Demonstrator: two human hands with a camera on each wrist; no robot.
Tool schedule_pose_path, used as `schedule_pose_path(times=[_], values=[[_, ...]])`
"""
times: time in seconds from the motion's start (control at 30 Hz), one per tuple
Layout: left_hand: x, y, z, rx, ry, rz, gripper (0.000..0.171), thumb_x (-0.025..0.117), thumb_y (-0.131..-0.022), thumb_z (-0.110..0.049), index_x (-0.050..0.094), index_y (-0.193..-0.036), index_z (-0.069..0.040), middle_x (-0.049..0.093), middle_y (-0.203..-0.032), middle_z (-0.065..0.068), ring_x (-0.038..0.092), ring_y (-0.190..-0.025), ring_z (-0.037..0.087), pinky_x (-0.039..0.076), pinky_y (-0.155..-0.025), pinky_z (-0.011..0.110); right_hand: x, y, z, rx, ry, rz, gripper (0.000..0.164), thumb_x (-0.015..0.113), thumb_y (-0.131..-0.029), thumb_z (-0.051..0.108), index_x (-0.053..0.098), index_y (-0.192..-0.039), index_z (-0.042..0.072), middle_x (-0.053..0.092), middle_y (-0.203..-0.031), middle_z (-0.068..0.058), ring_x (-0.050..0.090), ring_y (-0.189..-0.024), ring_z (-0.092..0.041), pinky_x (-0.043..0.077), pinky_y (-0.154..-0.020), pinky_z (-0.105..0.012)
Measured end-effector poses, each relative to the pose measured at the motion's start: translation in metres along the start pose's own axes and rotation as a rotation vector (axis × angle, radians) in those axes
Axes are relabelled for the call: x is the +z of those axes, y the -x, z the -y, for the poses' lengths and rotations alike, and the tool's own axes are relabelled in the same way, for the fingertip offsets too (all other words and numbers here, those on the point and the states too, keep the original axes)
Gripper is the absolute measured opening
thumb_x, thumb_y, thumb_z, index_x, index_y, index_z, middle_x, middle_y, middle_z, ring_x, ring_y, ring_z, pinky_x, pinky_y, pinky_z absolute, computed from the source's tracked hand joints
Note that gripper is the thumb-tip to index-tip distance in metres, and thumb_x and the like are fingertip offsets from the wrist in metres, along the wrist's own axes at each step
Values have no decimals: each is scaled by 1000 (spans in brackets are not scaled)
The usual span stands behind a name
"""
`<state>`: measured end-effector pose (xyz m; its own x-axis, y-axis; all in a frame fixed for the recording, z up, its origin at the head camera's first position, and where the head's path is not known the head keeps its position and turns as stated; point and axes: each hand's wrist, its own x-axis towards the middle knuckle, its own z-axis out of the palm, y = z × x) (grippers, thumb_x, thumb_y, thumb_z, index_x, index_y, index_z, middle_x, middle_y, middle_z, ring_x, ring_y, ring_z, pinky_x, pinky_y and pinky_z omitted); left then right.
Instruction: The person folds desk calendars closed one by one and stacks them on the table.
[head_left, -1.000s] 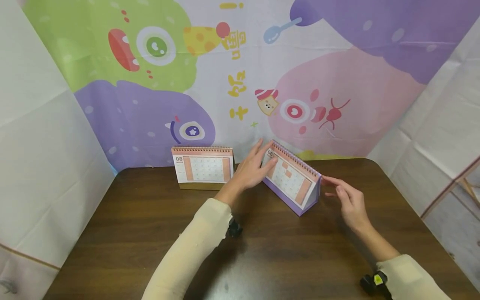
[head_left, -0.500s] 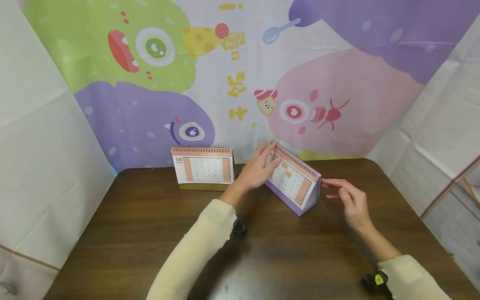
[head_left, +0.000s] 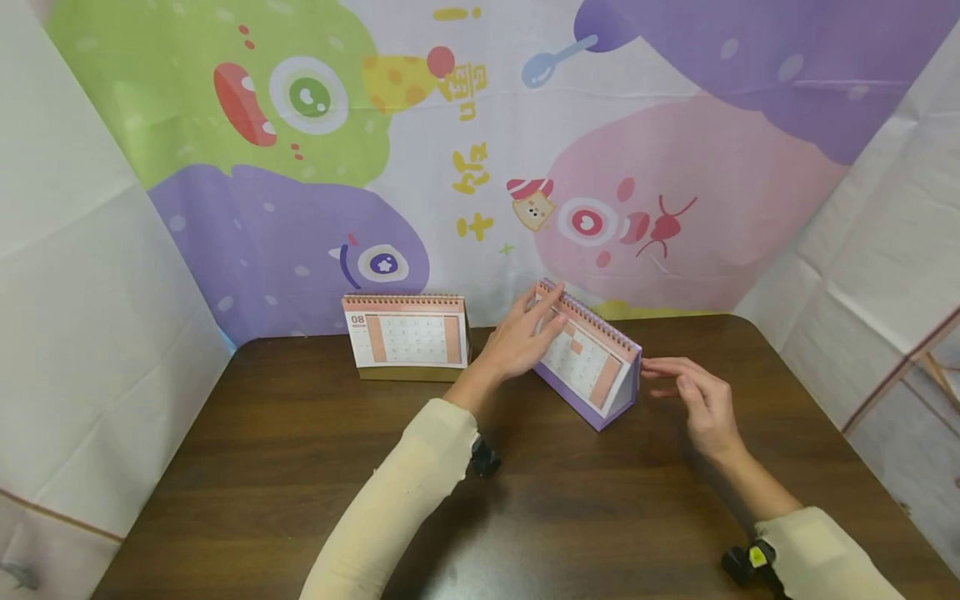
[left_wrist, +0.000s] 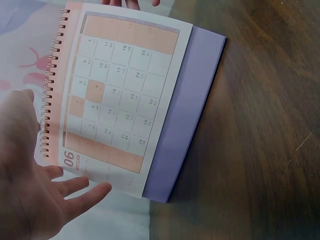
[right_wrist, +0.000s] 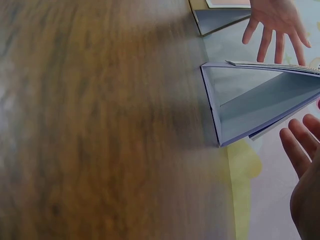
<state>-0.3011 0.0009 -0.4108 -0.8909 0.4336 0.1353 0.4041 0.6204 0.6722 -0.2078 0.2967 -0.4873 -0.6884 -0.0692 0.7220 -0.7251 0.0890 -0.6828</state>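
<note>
A desk calendar with a purple base [head_left: 581, 354] stands angled on the table, its page marked 06. My left hand [head_left: 517, 342] lies at its upper left corner, fingers extended near the spiral binding; the left wrist view has this hand [left_wrist: 30, 175] with fingers spread beside the page. Whether they touch the paper is unclear. Past the calendar's right end is my right hand [head_left: 705, 404], fingers loosely extended, fingertips at or very close to the edge. From the right wrist view, the calendar's hollow triangular side [right_wrist: 250, 107] shows, with my right hand [right_wrist: 305, 185] beside it.
Left of the purple one, a second desk calendar [head_left: 408, 333] with page 08 and a brown base stands upright. The dark wooden table [head_left: 570, 508] ends at a cartoon-printed cloth [head_left: 480, 150] behind. White sheets [head_left: 82, 275] hang at both sides.
My left hand has shifted a little to the right, so its fingers now reach further over the purple calendar's upper left corner. The right hand stays nearly still.
</note>
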Motion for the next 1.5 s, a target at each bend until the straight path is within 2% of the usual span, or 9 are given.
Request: schedule_pose_path(times=[0.33, 0.63, 0.8, 1.07, 1.23, 1.4, 1.5], values=[[3, 0, -3, -16, -1, -19, 62, 40, -119, -56, 31, -178, -41, 16, -192, 10, 30, -173, 48, 37, -131, 79, -2, 1, -3, 38, 26, 22, 40, 40, -112, -2, 70, -125, -26, 83, -128, 2, 82, -112, -8, 68, -84, -21], [3, 1, -5, -11, -13, -24, 63, 42, -119, -54, 30, -179, -39, 17, -192, 12, 33, -172, 48, 40, -129, 78, 0, -1, -1, 23, 52, 9, 42, 39, -112, -1, 72, -125, -24, 83, -127, 1, 83, -111, -9, 68, -83, -20], [3, 0, -6, -18, -17, -22, 64, 41, -119, -55, 29, -179, -39, 18, -192, 12, 33, -172, 46, 39, -130, 78, 0, -1, 0, 13, 112, 1, 43, 38, -112, -1, 75, -123, -21, 82, -129, 4, 83, -109, -8, 67, -83, -19], [2, 0, -6, -26, 0, -14, 63, 41, -119, -55, 30, -179, -38, 18, -192, 12, 33, -172, 47, 37, -131, 79, -2, 2, -1, 24, 189, -31, 44, 38, -111, -2, 77, -122, -19, 80, -110, -6, 79, -98, -7, 65, -82, -15], [3, -1, -6, -35, -4, -9, 64, 41, -119, -55, 28, -179, -39, 16, -192, 11, 33, -172, 47, 37, -131, 78, -3, 1, -2, 20, 184, -19, 44, 38, -112, -2, 76, -125, -19, 83, -106, -3, 80, -99, -6, 65, -84, -15], [3, -1, -6, -39, 1, -8, 63, 41, -119, -54, 29, -179, -39, 16, -192, 9, 33, -172, 46, 37, -131, 78, -4, 2, -1, 9, 164, -9, 44, 37, -112, -3, 74, -130, -19, 86, -112, 2, 82, -105, -4, 65, -85, -15], [3, -1, -7, -38, 3, -8, 63, 41, -118, -53, 29, -179, -39, 16, -192, 9, 33, -173, 46, 37, -131, 78, -5, 2, 0, 36, 160, 4, 44, 36, -114, 0, 72, -131, -20, 86, -122, 8, 81, -113, -2, 65, -87, -15]])
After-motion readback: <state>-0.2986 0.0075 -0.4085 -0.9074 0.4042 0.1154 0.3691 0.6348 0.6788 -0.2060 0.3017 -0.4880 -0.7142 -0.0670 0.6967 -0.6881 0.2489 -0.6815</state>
